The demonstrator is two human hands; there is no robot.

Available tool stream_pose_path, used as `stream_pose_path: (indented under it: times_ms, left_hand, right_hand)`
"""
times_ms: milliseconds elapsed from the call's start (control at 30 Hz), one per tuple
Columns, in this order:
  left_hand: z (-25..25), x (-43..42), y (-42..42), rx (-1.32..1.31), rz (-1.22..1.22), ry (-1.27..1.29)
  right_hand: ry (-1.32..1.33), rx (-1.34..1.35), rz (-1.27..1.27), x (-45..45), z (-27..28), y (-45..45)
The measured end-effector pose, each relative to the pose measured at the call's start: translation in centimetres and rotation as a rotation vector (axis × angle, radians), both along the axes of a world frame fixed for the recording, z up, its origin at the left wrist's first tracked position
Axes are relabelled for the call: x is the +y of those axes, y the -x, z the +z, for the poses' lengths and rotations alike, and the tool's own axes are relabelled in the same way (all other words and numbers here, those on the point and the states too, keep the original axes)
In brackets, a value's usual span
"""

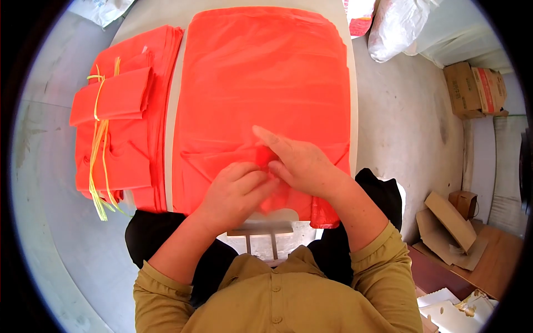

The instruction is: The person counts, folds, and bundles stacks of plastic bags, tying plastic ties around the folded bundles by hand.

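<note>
A wide stack of thin red sheets, which look like plastic bags, lies flat on a pale table. Over its near edge, my left hand has its fingers bent around a gathered bit of the red plastic, partly blurred. My right hand is beside it, index finger stretched out to the upper left and thumb near the left fingertips. Between the two hands some red material is bunched. To the left sits a folded red bundle with yellow ties on it, resting on more folded red sheets.
The table edge runs along the right of the stack. Cardboard boxes stand at the far right, and an opened carton is lower right. A white bag lies at the upper right.
</note>
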State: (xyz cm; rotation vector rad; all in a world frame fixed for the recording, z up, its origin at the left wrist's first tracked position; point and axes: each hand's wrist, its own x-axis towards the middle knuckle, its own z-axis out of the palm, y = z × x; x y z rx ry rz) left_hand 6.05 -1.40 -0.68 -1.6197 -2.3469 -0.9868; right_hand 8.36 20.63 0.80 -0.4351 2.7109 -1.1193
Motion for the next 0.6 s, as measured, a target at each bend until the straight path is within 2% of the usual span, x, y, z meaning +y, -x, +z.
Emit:
stream_pose_path:
  times_ms: [67, 267, 467, 600]
  left_hand:
    - [0.0, 0.1, 0.0, -0.005, 0.009, -0.023]
    - [-0.1, 0.4, 0.3, -0.182, 0.046, 0.002]
    - [0.3, 0.9, 0.5, -0.406, 0.252, 0.081]
    - [-0.8, 1.5, 0.5, -0.419, 0.326, -0.024]
  right_hand:
    - [-0.011, -0.083, 0.022, 0.2, -0.2, 0.2]
    - [0.035, -0.001, -0.015, -0.1, -0.4, -0.1]
    - [0.408, -0.03, -0.265, 0.6, 0.0, -1.1]
    - [0.211, 0.236, 0.064, 2.3, 0.7, -2.4]
